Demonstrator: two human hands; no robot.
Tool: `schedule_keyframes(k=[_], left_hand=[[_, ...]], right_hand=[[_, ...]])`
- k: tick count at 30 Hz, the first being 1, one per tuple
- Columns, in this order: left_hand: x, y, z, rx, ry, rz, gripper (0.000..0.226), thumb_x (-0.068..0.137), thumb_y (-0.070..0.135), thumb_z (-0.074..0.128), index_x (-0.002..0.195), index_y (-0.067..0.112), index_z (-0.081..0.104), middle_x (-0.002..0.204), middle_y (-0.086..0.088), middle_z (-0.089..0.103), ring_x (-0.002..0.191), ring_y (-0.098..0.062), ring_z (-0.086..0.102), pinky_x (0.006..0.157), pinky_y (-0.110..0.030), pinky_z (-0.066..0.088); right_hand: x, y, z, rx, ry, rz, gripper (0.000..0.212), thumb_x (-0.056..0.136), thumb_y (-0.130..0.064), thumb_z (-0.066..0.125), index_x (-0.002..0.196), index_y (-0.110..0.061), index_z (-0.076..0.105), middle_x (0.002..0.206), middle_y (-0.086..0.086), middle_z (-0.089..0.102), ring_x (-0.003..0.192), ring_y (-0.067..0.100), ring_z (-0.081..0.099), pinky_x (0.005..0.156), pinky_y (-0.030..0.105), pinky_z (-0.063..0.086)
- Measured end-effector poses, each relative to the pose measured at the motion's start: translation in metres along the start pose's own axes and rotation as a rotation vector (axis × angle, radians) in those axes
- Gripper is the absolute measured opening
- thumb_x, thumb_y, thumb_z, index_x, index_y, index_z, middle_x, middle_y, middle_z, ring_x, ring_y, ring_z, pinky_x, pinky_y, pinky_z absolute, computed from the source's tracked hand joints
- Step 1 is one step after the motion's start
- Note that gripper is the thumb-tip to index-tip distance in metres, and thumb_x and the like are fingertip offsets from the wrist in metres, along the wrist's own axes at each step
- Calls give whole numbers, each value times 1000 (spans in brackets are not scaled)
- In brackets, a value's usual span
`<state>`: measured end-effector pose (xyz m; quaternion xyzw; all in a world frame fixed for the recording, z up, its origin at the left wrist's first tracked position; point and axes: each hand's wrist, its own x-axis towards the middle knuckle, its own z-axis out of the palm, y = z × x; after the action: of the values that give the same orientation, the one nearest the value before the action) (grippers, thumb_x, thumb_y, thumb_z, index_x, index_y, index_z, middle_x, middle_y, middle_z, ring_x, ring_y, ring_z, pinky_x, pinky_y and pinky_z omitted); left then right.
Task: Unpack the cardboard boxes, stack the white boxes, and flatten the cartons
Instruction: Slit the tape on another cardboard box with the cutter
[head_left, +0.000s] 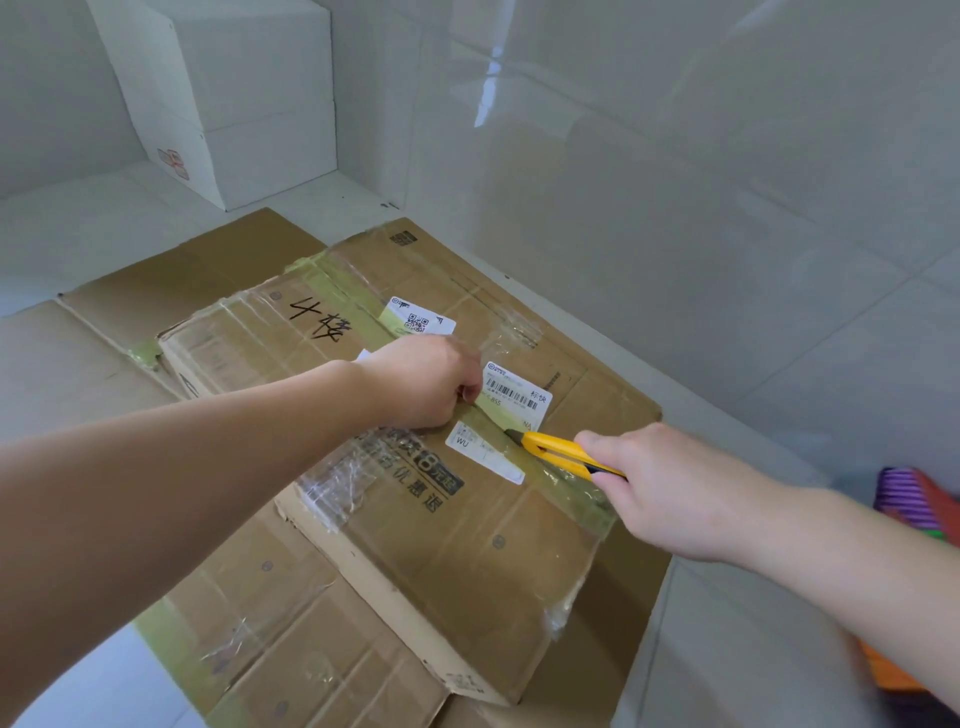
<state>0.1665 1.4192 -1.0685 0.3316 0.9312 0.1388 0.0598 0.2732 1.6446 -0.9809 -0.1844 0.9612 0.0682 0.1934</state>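
1. The right hand (670, 493) has its fingers curled tight round the yellow knife (563, 453), thumb laid along the top of the handle. That grip probably serves to steer the blade and press it down as it runs.

2. The knife's tip sits on the greenish tape (558, 470) that runs along the centre seam of the carton (467, 545), just beside the white label (483, 452). It is held low and slanted, likely so that it slits only the tape and spares whatever is packed inside.

3. The left hand (423, 382) rests on the carton top, further along the same seam, fingers curled under at the edge of the barcode label (517, 389). Whether they pinch a loose tape end or merely press down I cannot tell; either way, the hand steadies the carton against the pull of the cut.

4. The carton is still sealed and lies on top of flattened cardboard (130, 322) spread over the floor, which suggests earlier cartons are already done and this one is being opened.

5. The white boxes (228, 98) stand stacked in the far corner against the wall, well apart from the cutting.

6. Something purple and orange (914, 499) shows at the right edge, too blurred to name.
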Motion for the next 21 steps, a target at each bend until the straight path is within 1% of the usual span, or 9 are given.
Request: schedule_keyframes(k=[4, 8, 10, 14, 17, 19, 21], left_hand=[[-1, 1, -2, 4, -18, -36, 34, 80, -1, 45, 94, 20, 67, 104, 7, 59, 100, -18, 55, 86, -34, 48], [-3, 4, -3, 9, -4, -41, 34, 79, -1, 44, 93, 19, 67, 104, 6, 59, 99, -18, 55, 85, -36, 48], [-3, 5, -4, 14, -14, -51, 35, 79, -2, 44, 94, 19, 68, 104, 5, 59, 98, -17, 54, 85, -36, 48], [-4, 7, -6, 18, -19, -63, 36, 78, -3, 44, 94, 19, 68, 104, 5, 60, 98, -18, 55, 84, -35, 48], [-3, 18, -9, 57, -49, -82, 35, 78, -2, 50, 98, 20, 68, 104, 9, 57, 99, -16, 55, 83, -32, 48], [0, 35, -6, 73, -95, -45, 35, 76, 0, 53, 101, 21, 68, 105, 9, 55, 98, -16, 56, 79, -32, 49], [3, 55, 3, 87, -138, 14, 35, 74, 3, 55, 102, 21, 66, 107, 9, 53, 97, -17, 56, 77, -32, 48]], right_hand=[[-14, 10, 5, 0, -32, 14, 8, 98, -32, 38, 102, -29, 43, 73, -1, 47, 69, 25, 53, 62, 37, 46], [-29, 18, 14, 0, -29, 18, 17, 98, -34, 36, 112, -26, 43, 82, 1, 53, 75, 25, 54, 64, 38, 47], [-34, 21, 16, 3, -22, 15, 17, 98, -34, 37, 111, -27, 44, 80, 0, 53, 73, 24, 55, 65, 40, 48], [-43, 25, 15, -14, -23, 13, 17, 99, -34, 36, 112, -28, 44, 79, -2, 51, 73, 23, 53, 65, 38, 46], [-44, 25, 16, -33, -16, 15, 20, 99, -33, 36, 116, -26, 44, 78, -2, 49, 70, 22, 50, 60, 35, 42], [-43, 25, 16, -41, -16, 17, 20, 99, -32, 36, 116, -26, 44, 73, -5, 44, 66, 20, 46, 54, 30, 36], [-43, 25, 16, -37, -13, 18, 17, 99, -32, 36, 113, -27, 45, 71, -5, 43, 63, 18, 45, 53, 30, 35]])
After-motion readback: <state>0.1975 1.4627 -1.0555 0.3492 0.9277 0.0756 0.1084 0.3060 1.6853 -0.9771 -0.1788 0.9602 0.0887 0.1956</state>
